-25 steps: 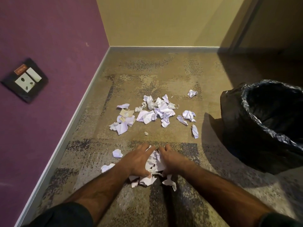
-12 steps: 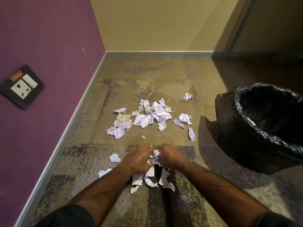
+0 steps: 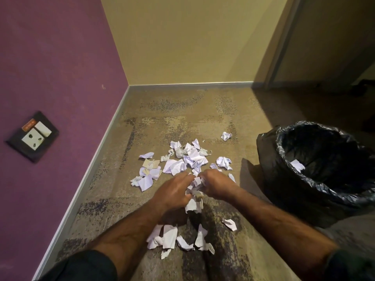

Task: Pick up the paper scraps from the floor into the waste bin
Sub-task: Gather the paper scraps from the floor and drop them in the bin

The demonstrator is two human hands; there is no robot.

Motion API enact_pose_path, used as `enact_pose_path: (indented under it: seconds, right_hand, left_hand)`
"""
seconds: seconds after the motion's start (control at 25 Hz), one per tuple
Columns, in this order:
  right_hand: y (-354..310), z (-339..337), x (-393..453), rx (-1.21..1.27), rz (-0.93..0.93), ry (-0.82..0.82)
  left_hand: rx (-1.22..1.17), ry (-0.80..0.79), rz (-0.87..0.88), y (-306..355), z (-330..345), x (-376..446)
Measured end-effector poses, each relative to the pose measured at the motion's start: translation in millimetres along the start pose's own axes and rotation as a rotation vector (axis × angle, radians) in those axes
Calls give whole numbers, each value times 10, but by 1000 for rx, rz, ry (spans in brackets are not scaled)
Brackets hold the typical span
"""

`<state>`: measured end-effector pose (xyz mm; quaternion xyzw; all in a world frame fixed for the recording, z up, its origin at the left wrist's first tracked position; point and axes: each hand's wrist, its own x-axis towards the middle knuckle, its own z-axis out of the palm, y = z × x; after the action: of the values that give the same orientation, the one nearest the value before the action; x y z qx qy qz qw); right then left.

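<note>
My left hand (image 3: 172, 192) and my right hand (image 3: 218, 184) are cupped together above the carpet, holding a bunch of crumpled white paper scraps (image 3: 194, 194) between them. Several scraps (image 3: 168, 237) lie on the floor just below my hands, one more (image 3: 229, 224) to their right. A larger scatter of white and lilac scraps (image 3: 182, 161) lies farther out, with a lone ball (image 3: 226, 136) beyond it. The waste bin (image 3: 269, 159), lined with a black bag, stands at the right; a white scrap (image 3: 297, 165) lies inside it.
A purple wall with a socket plate (image 3: 33, 136) runs along the left, meeting a yellow wall at the far corner. A grey skirting (image 3: 97, 157) edges the patterned carpet. A door frame (image 3: 282, 43) stands at the back right.
Both hands have risen off the floor with a bunch of scraps; several pieces stayed behind or dropped beneath them. The view has tilted up and the bin now shows a scrap inside.
</note>
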<state>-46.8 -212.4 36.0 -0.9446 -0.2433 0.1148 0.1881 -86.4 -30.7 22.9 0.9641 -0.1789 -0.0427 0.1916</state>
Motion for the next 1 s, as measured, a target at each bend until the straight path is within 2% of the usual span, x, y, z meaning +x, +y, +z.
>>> enact_pose_path:
  seconds: [0.24,0.52,0.76,1.0]
  right_hand:
    - [-79,-538,43,24,30,60]
    - [-140,-1029,47,-14,-1,116]
    - [-34,-1462,-90,-50,42,153]
    - [482,-1994,-455,-46,182,213]
  left_hand:
    - [65,34,96,147,-536,229]
    - [93,88,128,357,-1014,397]
    - [85,139,215,668,-1201,610]
    - [-13,174,261,1331,-1084,1155]
